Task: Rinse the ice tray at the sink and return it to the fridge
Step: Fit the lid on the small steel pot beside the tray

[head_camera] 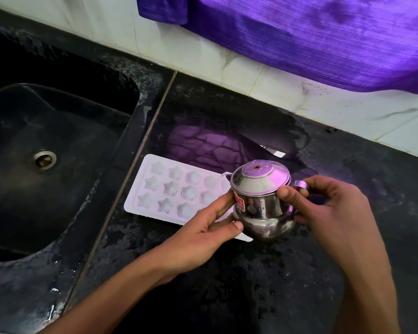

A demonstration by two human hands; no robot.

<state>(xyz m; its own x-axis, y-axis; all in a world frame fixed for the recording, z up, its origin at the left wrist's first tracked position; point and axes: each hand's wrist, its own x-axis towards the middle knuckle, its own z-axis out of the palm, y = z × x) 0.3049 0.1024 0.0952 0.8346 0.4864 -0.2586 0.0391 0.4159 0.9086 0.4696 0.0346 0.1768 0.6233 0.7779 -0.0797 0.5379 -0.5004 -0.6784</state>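
A white ice tray [171, 189] with star-shaped cells lies flat on the wet black counter, just right of the sink [46, 145]. Over its right end I hold a small steel pot [261, 201] with a lid and a red sticker. My left hand [203, 227] grips the pot's left side between thumb and fingers. My right hand [328, 208] holds the pot's right side by its handle, thumb pressed near the lid's rim. The tray's right end is hidden behind the pot and my left hand.
The dark sink has a metal drain [44, 160] and stands wet. A purple cloth [323, 37] hangs over the white tiled wall [203, 51] behind the counter [348, 165]. Water drops dot the counter near me.
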